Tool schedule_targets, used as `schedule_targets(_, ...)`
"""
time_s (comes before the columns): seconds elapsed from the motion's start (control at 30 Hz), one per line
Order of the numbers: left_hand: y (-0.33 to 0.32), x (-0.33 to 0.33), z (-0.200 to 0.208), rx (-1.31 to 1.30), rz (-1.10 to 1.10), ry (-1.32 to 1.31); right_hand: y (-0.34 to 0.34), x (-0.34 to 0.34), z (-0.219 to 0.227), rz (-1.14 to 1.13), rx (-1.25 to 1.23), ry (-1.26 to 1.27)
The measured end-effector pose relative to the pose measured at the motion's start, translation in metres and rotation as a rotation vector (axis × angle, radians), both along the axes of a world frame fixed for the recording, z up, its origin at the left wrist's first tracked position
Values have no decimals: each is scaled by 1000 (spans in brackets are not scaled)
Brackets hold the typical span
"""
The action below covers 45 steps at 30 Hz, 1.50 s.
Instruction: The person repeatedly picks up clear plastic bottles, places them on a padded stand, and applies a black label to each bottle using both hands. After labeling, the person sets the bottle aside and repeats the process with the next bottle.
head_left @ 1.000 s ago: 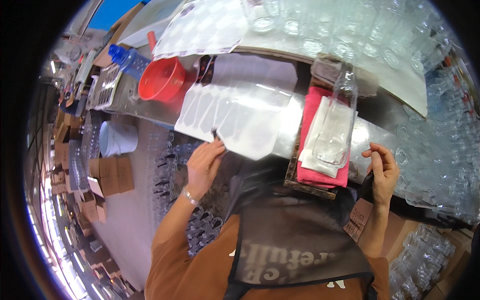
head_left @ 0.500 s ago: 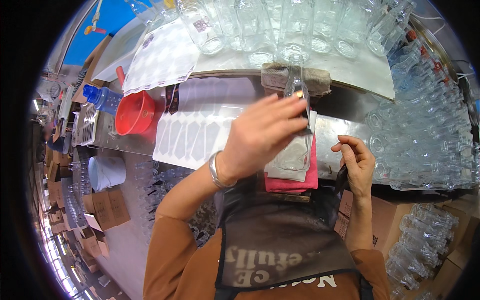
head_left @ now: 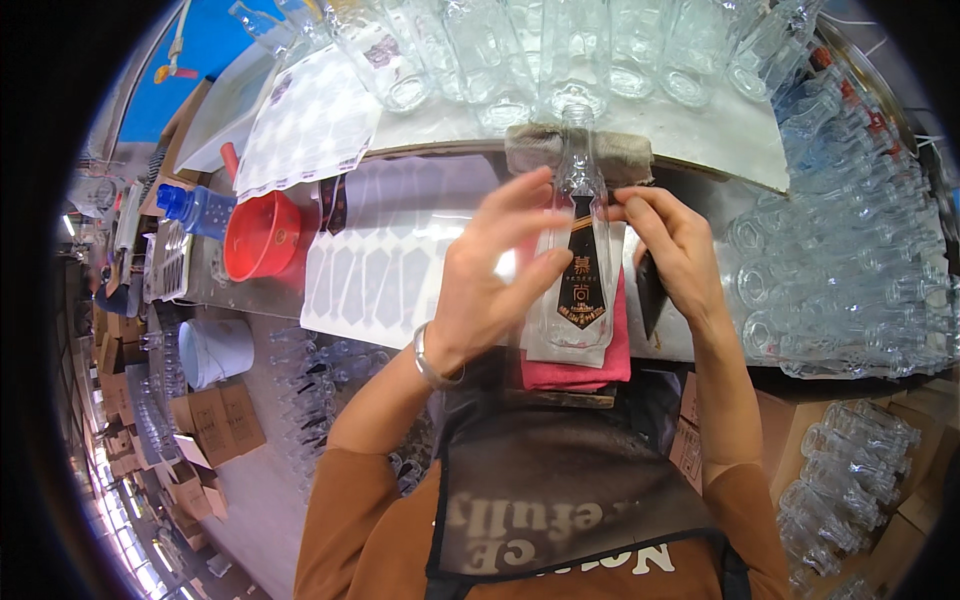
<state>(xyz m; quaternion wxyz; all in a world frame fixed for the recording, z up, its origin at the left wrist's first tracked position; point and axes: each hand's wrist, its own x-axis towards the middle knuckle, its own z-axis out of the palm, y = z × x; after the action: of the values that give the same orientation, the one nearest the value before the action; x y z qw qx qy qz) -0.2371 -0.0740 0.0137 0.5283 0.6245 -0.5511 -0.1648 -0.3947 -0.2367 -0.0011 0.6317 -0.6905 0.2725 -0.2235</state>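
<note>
A clear glass bottle lies with its neck away from me. On its front is a black tie-shaped decal with gold and orange trim. My left hand, slightly blurred, is open over the bottle's left side, fingers spread. Beside the bottle's right shoulder, my right hand has thumb and index finger close together. A dark, flat, blade-like piece hangs below its palm, tucked in the other fingers. The neck rests on a rolled towel; a pink cloth and white pad lie under the body.
Several clear bottles stand along the raised white shelf ahead. More lie stacked at the right. To the left are a decal sheet, a red basin and a blue-capped bottle. A white bucket stands lower left.
My left hand has drawn back left from over the bottle, uncovering the decal. My right hand has moved up and left to the bottle's shoulder, carrying the dark flat piece.
</note>
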Motion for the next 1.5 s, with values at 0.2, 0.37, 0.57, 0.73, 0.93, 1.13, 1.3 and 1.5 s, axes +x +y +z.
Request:
schedule_targets(0.2,-11,-3,-12,70,42,-108,1,23,7,4,-60,127)
schedule_targets(0.37,-13,-2,-11,67,44,-137,2,25,9,-15,-20,119)
schedule_targets(0.57,-16,-1,-10,75,48,-145,-1,27,4,-34,-25,86)
schedule_targets(0.73,-15,-2,-13,58,53,-156,0,27,4,-18,-24,88)
schedule_targets(0.93,-16,-4,-12,70,58,-144,-2,27,1,-12,-52,94)
schedule_targets(1.13,-9,-11,-18,55,82,184,-2,11,-7,59,193,13)
schedule_targets(1.3,21,-33,-16,283,19,256,27,-26,0,159,264,100)
schedule_targets(1.5,38,-37,-11,302,19,525,49,-48,0,166,271,95)
